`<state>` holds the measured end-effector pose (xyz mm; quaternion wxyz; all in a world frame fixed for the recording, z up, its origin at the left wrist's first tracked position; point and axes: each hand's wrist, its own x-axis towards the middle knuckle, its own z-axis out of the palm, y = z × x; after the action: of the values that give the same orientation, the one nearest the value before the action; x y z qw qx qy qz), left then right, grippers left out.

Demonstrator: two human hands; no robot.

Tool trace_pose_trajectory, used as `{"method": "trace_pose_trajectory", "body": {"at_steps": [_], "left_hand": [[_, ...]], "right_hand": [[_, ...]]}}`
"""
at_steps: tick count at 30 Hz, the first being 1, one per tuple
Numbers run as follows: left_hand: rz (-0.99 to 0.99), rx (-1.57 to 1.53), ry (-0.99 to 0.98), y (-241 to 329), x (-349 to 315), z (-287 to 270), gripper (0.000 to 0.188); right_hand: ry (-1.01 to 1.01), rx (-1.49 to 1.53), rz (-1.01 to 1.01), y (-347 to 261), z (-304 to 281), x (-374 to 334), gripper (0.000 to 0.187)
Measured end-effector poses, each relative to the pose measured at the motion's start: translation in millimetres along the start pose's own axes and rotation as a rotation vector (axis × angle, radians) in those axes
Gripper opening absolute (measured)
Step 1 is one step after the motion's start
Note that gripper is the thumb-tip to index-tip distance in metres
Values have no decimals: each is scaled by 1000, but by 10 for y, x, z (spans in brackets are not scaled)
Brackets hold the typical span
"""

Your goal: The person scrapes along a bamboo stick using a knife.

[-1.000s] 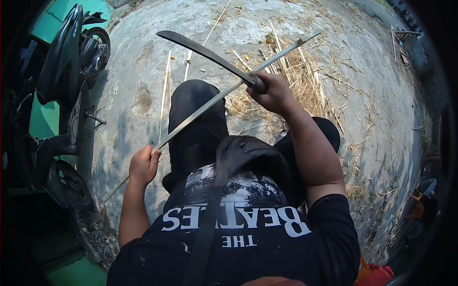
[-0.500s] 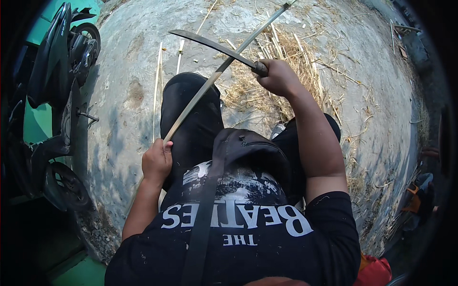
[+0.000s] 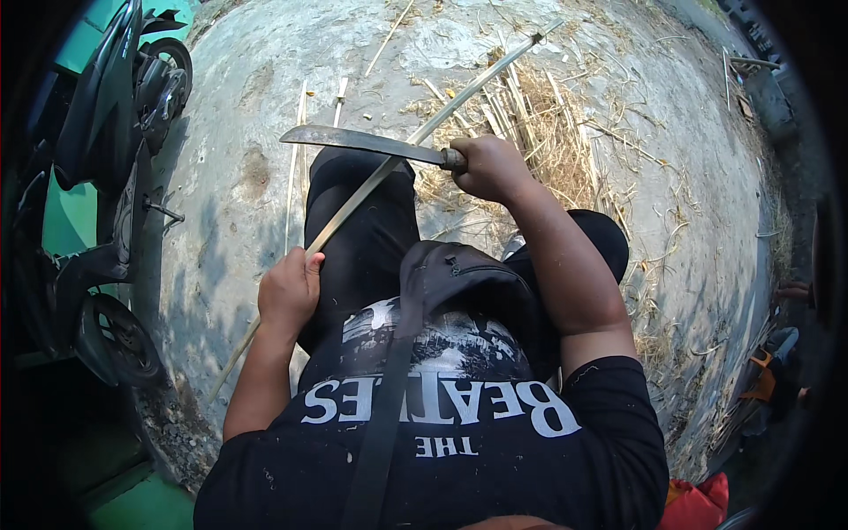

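Observation:
A long pale bamboo strip (image 3: 355, 200) slants from the lower left, past my left knee, to the upper right. My left hand (image 3: 289, 288) is closed round it near its lower part, and its tail sticks out behind the hand. In my right hand (image 3: 495, 168) is the short wooden handle of a machete (image 3: 358, 142). The dark, slightly curved blade points left and crosses the strip just beyond my left knee. Its edge seems to touch the strip, though the exact contact is hard to make out. A dark node shows near the strip's far end.
Straw-like shavings and split strips (image 3: 552, 124) lie in a heap on the concrete ground ahead. Thin strips (image 3: 294, 177) lie left of my knee. A parked motorbike (image 3: 106, 177) stands at the left. Something red (image 3: 696, 503) sits at the lower right.
The machete has come down the strip toward me, and its blade now lies more level. My right hand moved nearer and left; my left hand has barely shifted.

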<state>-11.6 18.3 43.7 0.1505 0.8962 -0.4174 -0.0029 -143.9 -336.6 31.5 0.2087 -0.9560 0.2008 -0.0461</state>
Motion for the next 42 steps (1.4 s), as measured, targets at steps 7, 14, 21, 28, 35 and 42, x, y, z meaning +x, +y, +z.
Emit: {"method": "trace_pose_trajectory", "body": {"at_steps": [7,14,21,28,35,42], "left_hand": [[27,-8,22,16,7,100,42],[0,38,-77,45,61,10,43],[8,6,-46,21,-6,27,44],[29,-25,-116,33,128,-60,47],[-9,-249,-187,-1,236,19,47],[2,-204,-196,8,217,-24,44]], "right_hand": [[45,-39,23,58,23,18,14],[111,246,240,416,-66,126,20],[14,217,197,283,-120,153,24],[2,391,327,607,14,207,29],[-202,227,87,144,-135,123,19],[-79,126,84,25,-6,23,17]]}}
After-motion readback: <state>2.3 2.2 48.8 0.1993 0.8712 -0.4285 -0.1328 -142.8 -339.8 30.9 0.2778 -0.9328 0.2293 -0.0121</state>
